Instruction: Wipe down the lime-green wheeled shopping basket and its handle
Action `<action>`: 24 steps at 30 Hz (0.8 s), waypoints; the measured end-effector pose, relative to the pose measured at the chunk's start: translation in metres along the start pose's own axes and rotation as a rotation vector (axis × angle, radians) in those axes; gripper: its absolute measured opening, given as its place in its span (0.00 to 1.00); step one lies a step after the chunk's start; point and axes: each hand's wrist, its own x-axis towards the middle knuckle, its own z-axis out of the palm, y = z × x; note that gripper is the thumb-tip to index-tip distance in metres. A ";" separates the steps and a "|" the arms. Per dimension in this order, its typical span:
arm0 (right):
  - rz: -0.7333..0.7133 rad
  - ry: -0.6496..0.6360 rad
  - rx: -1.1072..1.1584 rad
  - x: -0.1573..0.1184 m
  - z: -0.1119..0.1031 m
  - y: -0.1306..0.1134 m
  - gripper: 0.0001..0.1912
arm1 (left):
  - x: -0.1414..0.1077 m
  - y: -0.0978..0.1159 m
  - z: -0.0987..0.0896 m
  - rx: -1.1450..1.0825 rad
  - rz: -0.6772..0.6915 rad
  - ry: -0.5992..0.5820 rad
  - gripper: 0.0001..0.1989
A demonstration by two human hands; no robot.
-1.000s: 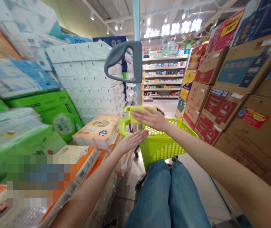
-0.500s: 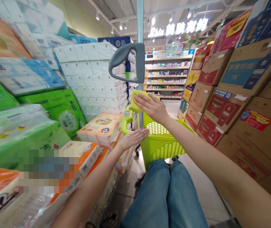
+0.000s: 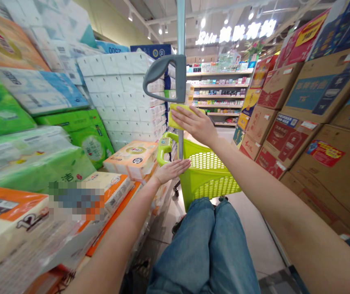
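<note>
The single view comes from a camera worn on the person's head, facing forward and down along a shop aisle (image 3: 220, 132). The denim-clad legs (image 3: 187, 245) lie close below the lens; the left hand (image 3: 171, 170) and right hand (image 3: 198, 124) show farther out, near mid-frame, by the lime-green shopping cart (image 3: 193, 185). The wide picture also takes in stacked tissue packs (image 3: 122, 98) at left, cardboard cartons (image 3: 300, 141) at right and distant shelves (image 3: 220, 74).

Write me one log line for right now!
right hand: flat against cloth | left hand: outstretched by cart, contact unclear | cloth: below grey handle
</note>
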 end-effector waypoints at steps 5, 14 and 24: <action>-0.102 -0.083 -0.030 -0.035 0.025 -0.026 0.36 | -0.002 0.001 0.008 -0.043 0.001 0.001 0.32; -0.152 -0.094 -0.115 -0.026 0.009 -0.006 0.37 | 0.000 -0.003 0.009 0.001 0.006 0.079 0.28; -0.193 -0.114 -0.094 -0.042 0.027 -0.028 0.36 | -0.002 0.000 0.013 0.114 0.008 0.092 0.30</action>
